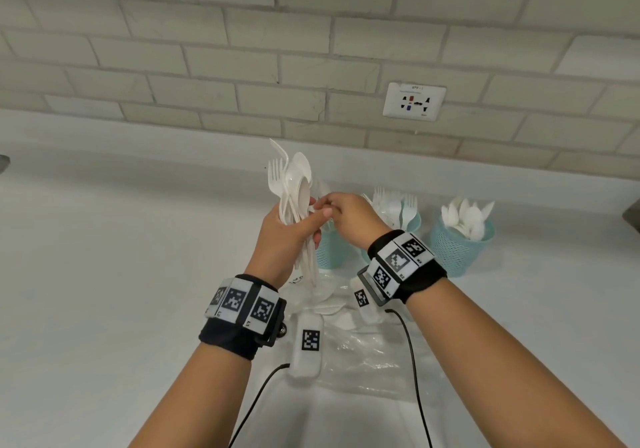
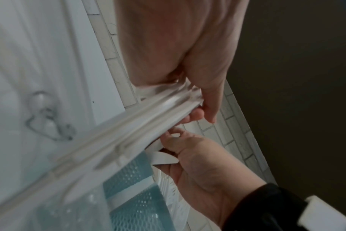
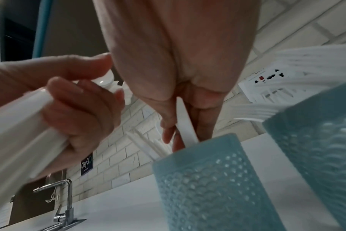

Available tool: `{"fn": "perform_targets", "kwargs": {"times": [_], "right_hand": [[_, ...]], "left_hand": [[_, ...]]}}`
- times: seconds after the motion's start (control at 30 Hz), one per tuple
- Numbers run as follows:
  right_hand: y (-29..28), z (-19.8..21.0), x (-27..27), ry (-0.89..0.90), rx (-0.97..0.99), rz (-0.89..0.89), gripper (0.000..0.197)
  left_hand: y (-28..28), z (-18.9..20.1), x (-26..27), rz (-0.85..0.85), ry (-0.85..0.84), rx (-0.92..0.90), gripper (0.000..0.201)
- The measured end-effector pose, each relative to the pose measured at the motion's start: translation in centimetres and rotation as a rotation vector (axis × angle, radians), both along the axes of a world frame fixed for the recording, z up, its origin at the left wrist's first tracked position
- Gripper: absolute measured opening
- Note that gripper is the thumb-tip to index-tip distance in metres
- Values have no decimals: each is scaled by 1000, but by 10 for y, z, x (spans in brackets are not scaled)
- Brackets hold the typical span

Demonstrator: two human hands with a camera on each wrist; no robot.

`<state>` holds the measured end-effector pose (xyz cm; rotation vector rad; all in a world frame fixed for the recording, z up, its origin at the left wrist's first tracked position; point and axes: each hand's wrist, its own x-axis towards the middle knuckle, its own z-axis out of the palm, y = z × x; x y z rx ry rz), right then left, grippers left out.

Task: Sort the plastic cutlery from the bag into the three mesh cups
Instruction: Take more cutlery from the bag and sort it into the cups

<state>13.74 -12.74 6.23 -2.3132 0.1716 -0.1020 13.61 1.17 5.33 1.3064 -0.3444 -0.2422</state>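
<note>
— What do we have, biggest first?

— We stand at a white counter (image 1: 104,274) under a brick wall (image 1: 242,49) with a socket (image 1: 414,99) on it. Near us on the counter lies the clear bag (image 1: 367,350), flattened, with a few white pieces still on it.

— And the cups?

— We see three teal mesh cups past the bag. The right cup (image 1: 459,243) is full of spoons. The middle cup (image 1: 410,221) holds forks, and our right wrist hides its lower part. The left cup (image 1: 329,248) sits behind our hands; the right wrist view shows some white handles standing in it.

— What are our hands doing?

— Our left hand (image 1: 287,233) is curled round a bundle (image 1: 294,188) of mixed forks and spoons, heads up, held above the counter and left of the cups. Our right hand (image 1: 346,217) meets it from the right, above the left cup, and pinches one white piece (image 3: 185,120) between thumb and fingers. The piece points down at the cup's rim. We cannot tell what kind of piece it is.

— Anything small?

— A tap (image 3: 63,201) shows far left in the right wrist view.
</note>
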Motion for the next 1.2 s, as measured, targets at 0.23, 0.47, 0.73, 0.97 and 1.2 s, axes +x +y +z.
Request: {"fn": "perform_targets", "kwargs": {"times": [0.23, 0.47, 0.73, 0.97, 1.2], "right_hand": [[4, 14, 6, -66, 53, -35, 45], [-7, 18, -6, -349, 243, -136, 25], [5, 37, 30, -136, -218, 59, 51], [12, 29, 57, -25, -111, 83, 49], [-8, 31, 38, -191, -182, 1, 15]], "left_hand": [[8, 1, 4, 21, 19, -30, 22], [9, 0, 3, 42, 38, -33, 26], [0, 3, 0, 120, -28, 1, 17], [8, 2, 5, 149, -11, 2, 20], [4, 3, 6, 128, 11, 24, 22]]}}
